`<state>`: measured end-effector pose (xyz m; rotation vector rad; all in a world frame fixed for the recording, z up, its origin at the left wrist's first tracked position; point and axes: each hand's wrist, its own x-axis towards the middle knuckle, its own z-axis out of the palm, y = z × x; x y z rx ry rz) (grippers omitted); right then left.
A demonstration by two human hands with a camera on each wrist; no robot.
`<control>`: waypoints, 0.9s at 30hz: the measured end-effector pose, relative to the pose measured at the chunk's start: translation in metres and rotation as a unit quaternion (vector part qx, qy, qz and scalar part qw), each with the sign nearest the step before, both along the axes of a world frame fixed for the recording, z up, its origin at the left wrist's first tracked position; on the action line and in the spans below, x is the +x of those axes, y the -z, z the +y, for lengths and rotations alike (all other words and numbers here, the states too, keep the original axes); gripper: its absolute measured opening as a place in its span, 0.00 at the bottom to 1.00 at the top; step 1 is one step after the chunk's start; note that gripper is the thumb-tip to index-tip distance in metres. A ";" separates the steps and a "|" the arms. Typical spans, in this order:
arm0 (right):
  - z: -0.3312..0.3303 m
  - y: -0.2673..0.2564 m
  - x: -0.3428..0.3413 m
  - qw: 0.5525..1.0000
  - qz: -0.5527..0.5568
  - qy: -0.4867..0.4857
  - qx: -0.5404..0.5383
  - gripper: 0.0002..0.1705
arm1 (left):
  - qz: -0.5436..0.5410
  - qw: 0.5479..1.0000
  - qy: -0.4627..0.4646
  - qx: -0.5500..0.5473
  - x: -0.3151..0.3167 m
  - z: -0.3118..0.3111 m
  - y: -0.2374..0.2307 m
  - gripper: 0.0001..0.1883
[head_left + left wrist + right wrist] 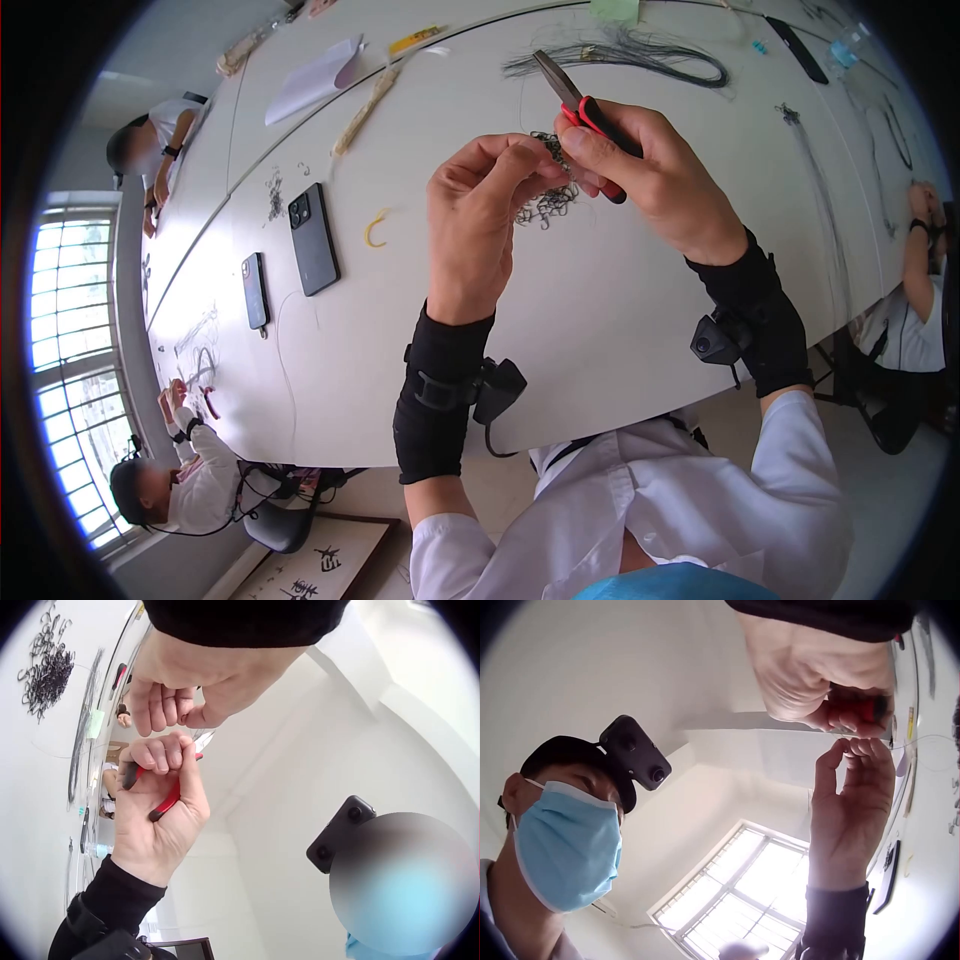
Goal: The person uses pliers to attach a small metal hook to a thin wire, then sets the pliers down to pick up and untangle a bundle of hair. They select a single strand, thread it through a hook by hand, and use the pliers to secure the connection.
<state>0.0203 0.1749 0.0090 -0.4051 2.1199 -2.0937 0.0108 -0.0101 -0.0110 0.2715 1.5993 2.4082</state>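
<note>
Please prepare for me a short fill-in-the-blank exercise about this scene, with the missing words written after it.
1. The person's right hand grips metal pliers with black and ____ handles.
2. In the head view, ____ flat, dark, rectangular phones lie left of the left hand.
3. There, the thin, curved yellow strip lies to the ____ of the larger phone.

Missing words: red; two; right.

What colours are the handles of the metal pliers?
The metal pliers' handles are red and black; head view shows best.
</note>
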 end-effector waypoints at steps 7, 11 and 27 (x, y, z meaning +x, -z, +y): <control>0.006 0.001 -0.007 0.997 -0.047 0.026 -0.057 0.17 | -0.061 0.997 0.035 0.038 -0.003 0.001 -0.006 0.12; 0.011 -0.001 -0.006 0.998 -0.048 0.023 -0.043 0.17 | -0.076 0.993 0.053 0.069 -0.002 0.006 -0.005 0.15; 0.004 -0.001 0.003 0.999 -0.003 -0.024 -0.034 0.14 | -0.039 0.999 0.006 0.032 0.004 0.008 -0.007 0.09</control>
